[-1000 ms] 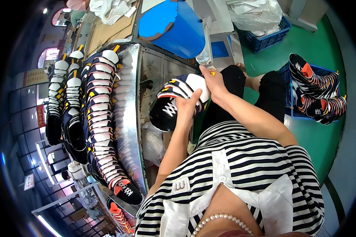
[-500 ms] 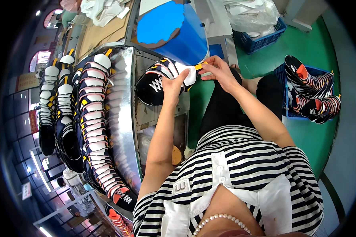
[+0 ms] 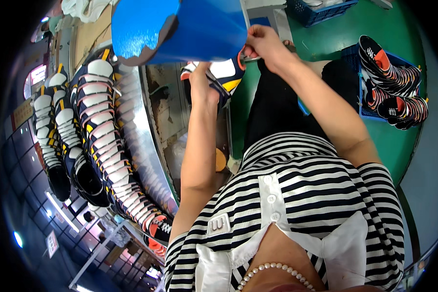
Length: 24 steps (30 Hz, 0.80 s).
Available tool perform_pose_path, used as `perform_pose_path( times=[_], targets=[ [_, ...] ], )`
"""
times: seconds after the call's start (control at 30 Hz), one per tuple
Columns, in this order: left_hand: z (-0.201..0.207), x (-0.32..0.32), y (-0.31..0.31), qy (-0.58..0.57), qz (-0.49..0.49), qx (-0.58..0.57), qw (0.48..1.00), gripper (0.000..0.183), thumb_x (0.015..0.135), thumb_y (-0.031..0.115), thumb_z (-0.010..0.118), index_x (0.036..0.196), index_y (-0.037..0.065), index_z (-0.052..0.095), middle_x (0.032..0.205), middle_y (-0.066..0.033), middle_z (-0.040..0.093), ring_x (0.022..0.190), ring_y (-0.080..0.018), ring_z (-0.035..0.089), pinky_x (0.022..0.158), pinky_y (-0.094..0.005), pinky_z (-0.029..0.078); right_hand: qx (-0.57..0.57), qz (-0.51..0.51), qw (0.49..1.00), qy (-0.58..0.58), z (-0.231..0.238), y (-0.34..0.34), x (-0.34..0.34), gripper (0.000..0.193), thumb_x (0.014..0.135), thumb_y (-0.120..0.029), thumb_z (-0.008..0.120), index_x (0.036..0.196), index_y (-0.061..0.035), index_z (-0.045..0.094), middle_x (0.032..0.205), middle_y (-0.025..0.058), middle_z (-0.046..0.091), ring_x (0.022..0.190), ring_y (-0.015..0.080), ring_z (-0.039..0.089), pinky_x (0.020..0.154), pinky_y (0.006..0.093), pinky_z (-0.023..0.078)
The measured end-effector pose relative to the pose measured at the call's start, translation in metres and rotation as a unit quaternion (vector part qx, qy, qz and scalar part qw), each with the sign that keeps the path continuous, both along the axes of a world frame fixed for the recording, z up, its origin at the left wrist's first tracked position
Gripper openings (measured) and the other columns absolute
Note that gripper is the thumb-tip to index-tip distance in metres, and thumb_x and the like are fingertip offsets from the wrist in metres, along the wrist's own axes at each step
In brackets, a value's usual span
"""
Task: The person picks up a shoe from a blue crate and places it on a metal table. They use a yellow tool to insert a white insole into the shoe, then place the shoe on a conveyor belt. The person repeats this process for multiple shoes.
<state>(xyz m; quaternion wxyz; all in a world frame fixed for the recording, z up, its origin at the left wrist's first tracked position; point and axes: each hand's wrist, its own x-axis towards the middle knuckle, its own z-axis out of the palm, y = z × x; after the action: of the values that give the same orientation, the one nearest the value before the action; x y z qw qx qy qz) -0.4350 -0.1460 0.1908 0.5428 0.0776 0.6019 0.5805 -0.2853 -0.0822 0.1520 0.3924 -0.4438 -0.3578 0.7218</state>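
A black, white and yellow shoe upper (image 3: 225, 69) is in front of me, its top part hidden beneath a blue curved sheet (image 3: 204, 36). My left hand (image 3: 202, 85) grips the upper at its left side, partly covered by the sheet's lower edge. At the right, my right hand (image 3: 266, 46) has its fingers curled and pinched at the heel end, by the coral-coloured lining. Some of those fingertips are hidden behind the sheet's edge.
Left of me, long rows of nested shoe uppers (image 3: 104, 131) lie on a shiny metal surface (image 3: 143, 131). A blue crate (image 3: 370, 114) holding more stacked uppers (image 3: 396, 78) sits on the green floor at right. Another blue crate (image 3: 321, 14) stands at the far side.
The view has shifted, and the blue sheet now covers more of the upper. The upper is turned, with its laced toe out of sight. My right hand has moved from the yellow tab to the heel edge.
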Motion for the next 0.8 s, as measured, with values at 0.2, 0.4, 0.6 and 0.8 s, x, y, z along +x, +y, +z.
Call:
perform_pose_path(
  times=[0.2, 0.4, 0.6, 0.8],
  targets=[
    [-0.008, -0.023, -0.011, -0.217, 0.069, -0.053, 0.972, 0.041, 0.090, 0.031, 0.043, 0.116, 0.001, 0.055, 0.114, -0.0207, 0.059, 0.106, -0.0375, 0.057, 0.093, -0.0554, 0.043, 0.036, 0.088, 0.995, 0.004, 0.005, 0.020, -0.001, 0.019, 0.094, -0.017, 0.048, 0.088, -0.0047, 0.062, 0.062, -0.0010, 0.053, 0.052, 0.0060, 0.048, 0.049, 0.0210, 0.037],
    [0.113, -0.048, -0.161, 0.067, 0.249, 0.076, 0.963, 0.035, 0.082, 0.018, 0.066, 0.112, 0.003, 0.054, 0.102, -0.0076, 0.062, 0.089, -0.0198, 0.062, 0.082, -0.0352, 0.050, -0.100, 0.041, 0.994, 0.007, -0.089, -0.018, 0.040, 0.014, 0.093, -0.023, 0.055, 0.098, -0.0097, 0.057, 0.080, -0.0012, 0.061, 0.066, 0.0029, 0.054, 0.052, 0.0140, 0.039],
    [0.191, -0.062, -0.356, 0.439, 0.535, 0.120, 0.712, 0.037, 0.076, 0.016, 0.074, 0.106, 0.002, 0.057, 0.098, -0.0041, 0.061, 0.086, -0.0153, 0.060, 0.075, -0.0302, 0.048, 0.013, 0.347, 0.937, 0.026, -0.031, -0.117, -0.030, 0.014, 0.093, -0.019, 0.055, 0.095, -0.0052, 0.056, 0.081, 0.0025, 0.058, 0.061, 0.0058, 0.051, 0.050, 0.0174, 0.037],
    [0.076, -0.217, -0.586, 0.528, 0.643, -0.286, 0.476, 0.055, 0.070, 0.032, 0.079, 0.100, -0.009, 0.059, 0.086, -0.0193, 0.067, 0.073, -0.0269, 0.064, 0.069, -0.0387, 0.049, 0.080, 0.391, 0.914, -0.078, -0.030, -0.119, -0.016, 0.015, 0.093, -0.021, 0.056, 0.095, -0.0057, 0.056, 0.076, 0.0024, 0.059, 0.056, 0.0061, 0.052, 0.046, 0.0175, 0.037]
  ],
)
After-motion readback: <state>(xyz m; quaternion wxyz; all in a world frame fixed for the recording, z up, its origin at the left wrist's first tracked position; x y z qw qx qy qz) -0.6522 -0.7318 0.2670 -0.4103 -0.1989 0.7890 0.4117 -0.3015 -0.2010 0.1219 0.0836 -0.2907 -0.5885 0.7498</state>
